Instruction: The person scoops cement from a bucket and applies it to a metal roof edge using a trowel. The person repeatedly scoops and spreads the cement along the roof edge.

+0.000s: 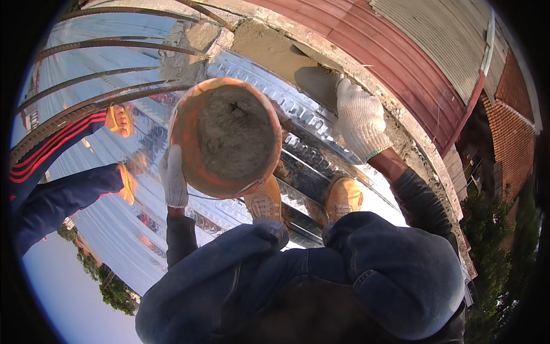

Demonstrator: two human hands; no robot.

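An orange bucket point(177, 135) holds grey wet mortar point(232, 132). My left hand point(173, 178), in a white knit glove, grips the left side of its rim. My right hand point(358, 117), also gloved, is closed at the edge of a grey band of fresh mortar point(269, 46) along the concrete ledge; whatever it holds is hidden behind the fingers. My two tan shoes point(344, 195) stand on shiny ribbed metal sheeting point(378, 189) below the bucket and hand.
Bent rebar point(114, 43) arches over the upper left near a concrete block point(183, 49). Another person's sandalled feet point(119, 120) are at the left. Red corrugated roofing point(389, 51) lies beyond the ledge, with tiled roofs point(507, 155) and trees at the right.
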